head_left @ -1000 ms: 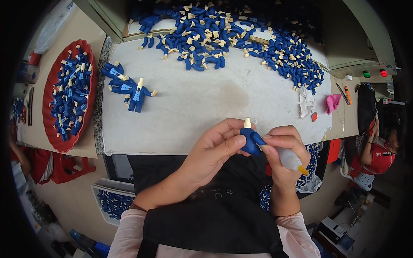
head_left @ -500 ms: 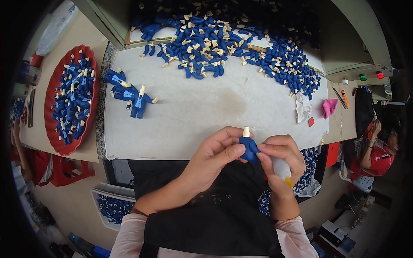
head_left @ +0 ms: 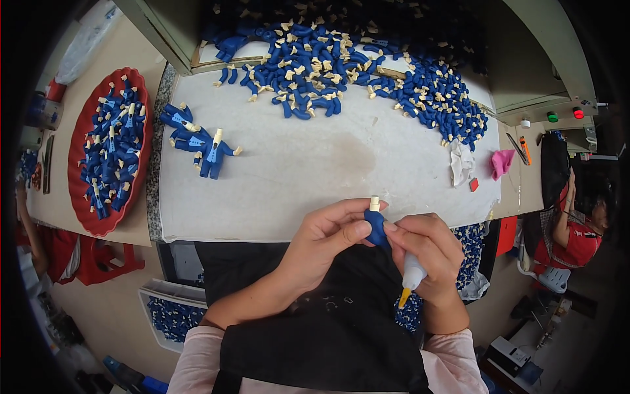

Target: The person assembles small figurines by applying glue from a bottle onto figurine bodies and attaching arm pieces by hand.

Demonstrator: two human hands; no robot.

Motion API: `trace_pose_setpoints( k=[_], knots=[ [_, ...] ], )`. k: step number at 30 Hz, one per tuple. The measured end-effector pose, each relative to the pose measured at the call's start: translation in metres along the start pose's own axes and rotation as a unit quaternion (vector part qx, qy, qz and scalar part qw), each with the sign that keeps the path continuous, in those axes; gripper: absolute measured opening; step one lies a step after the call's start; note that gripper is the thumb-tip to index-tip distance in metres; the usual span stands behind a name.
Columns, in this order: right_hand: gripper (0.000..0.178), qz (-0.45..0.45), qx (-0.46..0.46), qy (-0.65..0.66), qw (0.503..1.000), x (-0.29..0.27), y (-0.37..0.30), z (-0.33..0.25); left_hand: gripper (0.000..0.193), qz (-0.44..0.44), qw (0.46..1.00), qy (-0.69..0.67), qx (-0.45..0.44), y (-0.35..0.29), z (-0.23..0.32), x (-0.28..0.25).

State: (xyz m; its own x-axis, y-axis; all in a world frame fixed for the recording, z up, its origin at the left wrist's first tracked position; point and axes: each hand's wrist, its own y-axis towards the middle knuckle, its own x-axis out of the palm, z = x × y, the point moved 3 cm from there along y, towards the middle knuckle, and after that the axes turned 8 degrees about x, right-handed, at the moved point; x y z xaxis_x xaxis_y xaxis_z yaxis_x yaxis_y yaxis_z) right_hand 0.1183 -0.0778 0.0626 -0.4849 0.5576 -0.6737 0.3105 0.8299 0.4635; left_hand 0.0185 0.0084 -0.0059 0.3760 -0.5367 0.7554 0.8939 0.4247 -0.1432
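My left hand [head_left: 318,240] pinches a small blue toy figure [head_left: 375,226] upright between thumb and fingers, its cream neck peg pointing up. My right hand [head_left: 433,246] rests its thumb and fingertips on the figure's right side. Tucked in the palm of that same hand is a white squeeze bottle [head_left: 413,270], its yellow nozzle tilted down toward me. Whether a small arm piece sits under the right fingertips is hidden. Both hands hover at the near edge of the white work surface [head_left: 275,190].
Several blue figures [head_left: 211,159] lie at the left of the surface. A red scalloped tray [head_left: 75,174] of figures stands farther left. Loose blue arms [head_left: 308,69] are heaped at the back. A white cloth [head_left: 461,164] and pink cloth [head_left: 502,163] lie right. A person [head_left: 577,230] sits far right.
My right fingers have shifted on the figure, and the hand has turned so the bottle's nozzle now points down and left. The left hand keeps its hold on the figure.
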Motion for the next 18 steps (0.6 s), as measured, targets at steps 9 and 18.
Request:
trace_pose_setpoints(
  k=[9,18],
  knots=[
    [0.03,-0.041,-0.047,-0.089,0.994,0.001,0.001,-0.013,0.031,-0.012,1.0,-0.01,-0.002,-0.002,-0.001,0.006],
    [0.023,0.01,-0.034,-0.071,0.997,-0.003,-0.013,-0.014,0.033,-0.038,0.996,-0.08,-0.023,-0.001,-0.001,0.01]
  ],
)
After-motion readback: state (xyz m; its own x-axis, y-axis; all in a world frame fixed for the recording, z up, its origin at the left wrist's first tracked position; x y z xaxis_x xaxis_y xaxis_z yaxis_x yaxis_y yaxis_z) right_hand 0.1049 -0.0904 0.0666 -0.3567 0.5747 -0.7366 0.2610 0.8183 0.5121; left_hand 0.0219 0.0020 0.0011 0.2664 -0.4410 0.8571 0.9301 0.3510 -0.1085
